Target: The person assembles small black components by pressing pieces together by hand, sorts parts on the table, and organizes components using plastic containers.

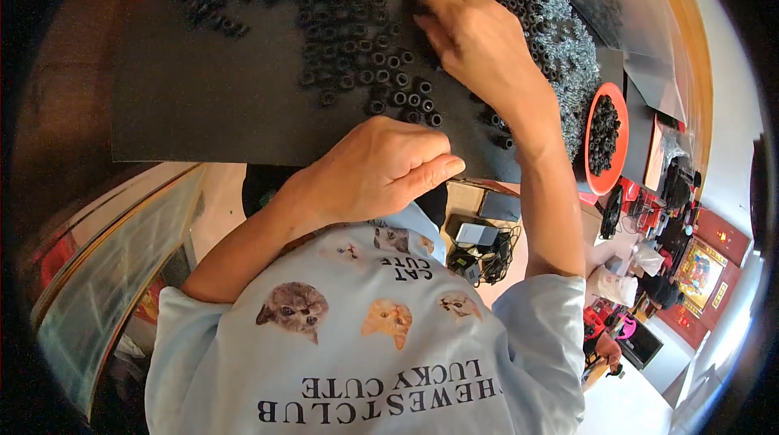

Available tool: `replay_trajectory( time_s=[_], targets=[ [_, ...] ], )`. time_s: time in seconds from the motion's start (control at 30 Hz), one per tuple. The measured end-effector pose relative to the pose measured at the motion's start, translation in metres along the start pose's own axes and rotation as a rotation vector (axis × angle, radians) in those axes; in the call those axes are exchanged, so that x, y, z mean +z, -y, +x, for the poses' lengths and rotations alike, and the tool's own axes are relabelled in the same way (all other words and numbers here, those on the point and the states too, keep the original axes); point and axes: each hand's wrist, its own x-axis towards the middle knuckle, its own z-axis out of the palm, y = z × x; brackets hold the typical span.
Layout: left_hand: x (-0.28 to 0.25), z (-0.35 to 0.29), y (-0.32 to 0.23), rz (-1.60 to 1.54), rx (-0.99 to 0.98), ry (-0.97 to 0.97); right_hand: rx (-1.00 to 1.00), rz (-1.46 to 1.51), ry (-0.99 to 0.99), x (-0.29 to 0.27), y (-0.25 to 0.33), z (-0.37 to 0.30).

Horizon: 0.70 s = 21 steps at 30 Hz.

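Note:
Many small black ring-shaped pieces (349, 53) lie scattered over a dark mat (203, 102) on the table. My left hand (385, 163) is closed at the table's near edge, just in front of the closest rings; whatever its curled fingers hold is hidden. Farther off, my right hand (471, 29) reaches down over the rings beside the heap. Its fingers are bent and apart, the tips slightly blurred, and I make out nothing between them. Against that heap of black rings lies a pile of small shiny, clear pieces (572, 70).
An orange-red bowl (596, 179) filled with small black pieces stands at the table's right side. Below the near edge sits an open box (475, 232) with cables and a white device. Glass panels (122, 248) lean at the left. Household items fill the room at right.

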Motion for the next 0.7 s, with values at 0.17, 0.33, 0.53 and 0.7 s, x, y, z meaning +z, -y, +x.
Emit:
replay_trajectory(
  time_s=[0.17, 0.33, 0.53, 0.7],
  targets=[
    [0.000, 0.000, 0.000, -0.005, 0.042, -0.036, 0.022, 0.162, -0.063, -0.010, -0.001, -0.021],
    [-0.006, 0.002, -0.012, -0.577, -0.266, -0.285, 0.213, 0.517, -0.166, -0.038, 0.027, -0.052],
    [-0.005, 0.014, -0.005, -0.789, -0.270, -0.257, 0.028, 0.528, -0.314, -0.037, 0.038, -0.067],
    [-0.004, 0.017, -0.006, -0.840, -0.218, -0.159, 0.092, 0.647, -0.385, -0.031, 0.040, -0.079]
  ],
)
